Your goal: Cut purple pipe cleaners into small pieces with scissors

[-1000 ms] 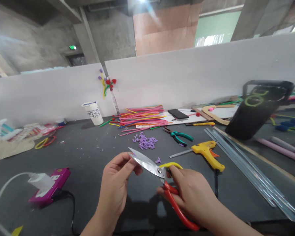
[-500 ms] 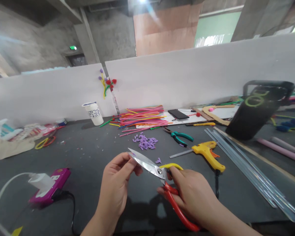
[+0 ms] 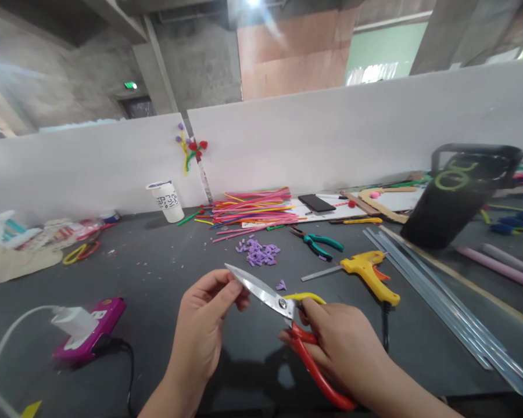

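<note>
My right hand [image 3: 340, 334] grips a pair of scissors [image 3: 261, 292] with one red and one yellow handle. The silver blades point up and left and look close together. My left hand [image 3: 204, 319] is pinched, thumb against fingers, right beside the blade tips; whatever it holds is too small or hidden behind the blades. Beyond the tips lies a loose pile of short purple pieces [image 3: 261, 253]. A small purple cluster [image 3: 281, 285] sits apart from it, just above the scissors' pivot.
Green-handled pliers [image 3: 322, 241] and a yellow glue gun [image 3: 368, 273] lie to the right, near clear glue sticks [image 3: 431, 296] and a black bottle [image 3: 453, 197]. Pink pipe cleaners [image 3: 253, 209], a phone [image 3: 316, 202] and a white cup [image 3: 168, 202] stand behind. A purple power strip [image 3: 89, 331] is left.
The scissors and my left fingers have shifted only slightly. A purple speck seen by the blade tips before is now hard to see.
</note>
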Demonstrator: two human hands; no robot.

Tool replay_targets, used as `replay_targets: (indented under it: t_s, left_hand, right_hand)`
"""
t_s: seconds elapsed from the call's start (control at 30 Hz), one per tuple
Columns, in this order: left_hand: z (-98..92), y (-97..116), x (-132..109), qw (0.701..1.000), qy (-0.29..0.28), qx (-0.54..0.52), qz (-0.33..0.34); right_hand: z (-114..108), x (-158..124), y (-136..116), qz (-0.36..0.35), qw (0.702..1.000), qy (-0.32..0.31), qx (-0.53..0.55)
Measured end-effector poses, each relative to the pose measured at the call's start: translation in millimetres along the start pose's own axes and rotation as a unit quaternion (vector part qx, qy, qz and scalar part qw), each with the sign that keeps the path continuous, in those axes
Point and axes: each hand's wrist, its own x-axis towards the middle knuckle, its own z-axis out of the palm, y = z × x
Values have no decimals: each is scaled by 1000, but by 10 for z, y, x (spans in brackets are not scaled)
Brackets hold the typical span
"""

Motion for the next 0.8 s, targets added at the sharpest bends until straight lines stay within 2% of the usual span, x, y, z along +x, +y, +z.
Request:
replay_targets:
  t_s: [0.07, 0.17, 0.3, 0.4, 0.47, 0.63, 0.8]
  left_hand:
    - [-3, -3, 8, 1000, 2, 2, -9]
    - [19, -21, 18, 999, -26, 10, -46]
    - [95, -78, 8, 983, -119, 26, -135]
    - [146, -136, -21, 966, -172, 28, -190]
    - [163, -173, -43, 956, -197, 32, -217]
    - [174, -223, -60, 944, -214, 55, -246]
    - [181, -217, -42, 944, -204, 59, -252]
  right_hand:
    - [-17, 12, -1, 22, 999, -15, 31]
    - [-54, 53, -20, 86, 976, -53, 195]
    - [-108, 147, -51, 177, 874, -85, 445]
    - [-133, 215, -51, 215, 804, -101, 545]
    - [-138, 243, -41, 216, 780, -113, 577]
    - [-144, 256, -37, 218, 766, -145, 587]
    - [-166, 248, -43, 247, 776, -112, 569]
